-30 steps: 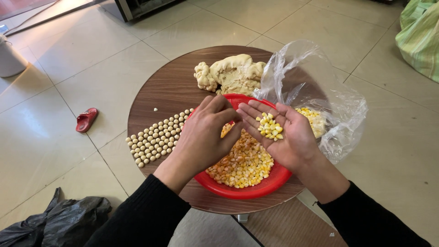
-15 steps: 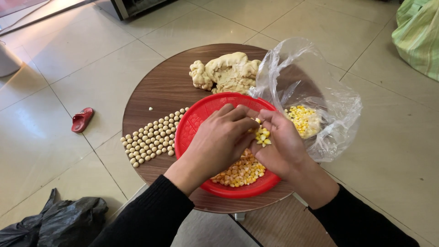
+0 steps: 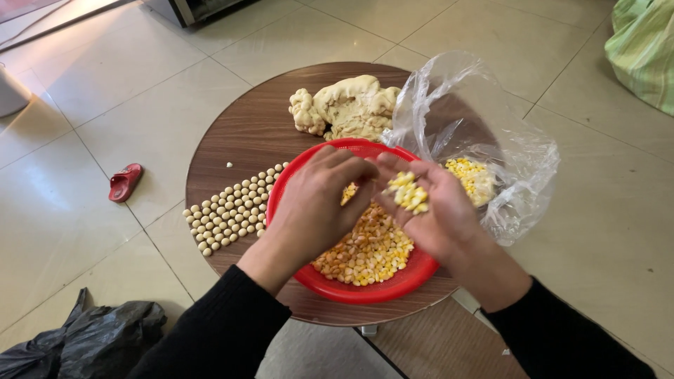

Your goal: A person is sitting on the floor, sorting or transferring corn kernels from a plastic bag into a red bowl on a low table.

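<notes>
Both hands hover over a red plastic basket (image 3: 393, 288) on a round brown table (image 3: 239, 133). My right hand (image 3: 435, 210) is cupped around a small heap of pale yellow corn kernels (image 3: 408, 191). The fingertips of my left hand (image 3: 316, 203) touch the edge of that heap. More yellow and orange kernels (image 3: 368, 249) lie in the basket below. Left of the basket sit rows of several small dough balls (image 3: 232, 207). A lump of pale dough (image 3: 347, 105) rests at the table's far side.
A clear plastic bag (image 3: 491, 140) holding more corn lies right of the basket. On the tiled floor are a red slipper (image 3: 125, 181), a black plastic bag (image 3: 84, 337) near left, and a green striped sack (image 3: 642, 45) at the far right.
My right hand was spread flat with kernels on the palm; it has since cupped around them. The left hand's fingers moved onto the heap. The view shifted slightly.
</notes>
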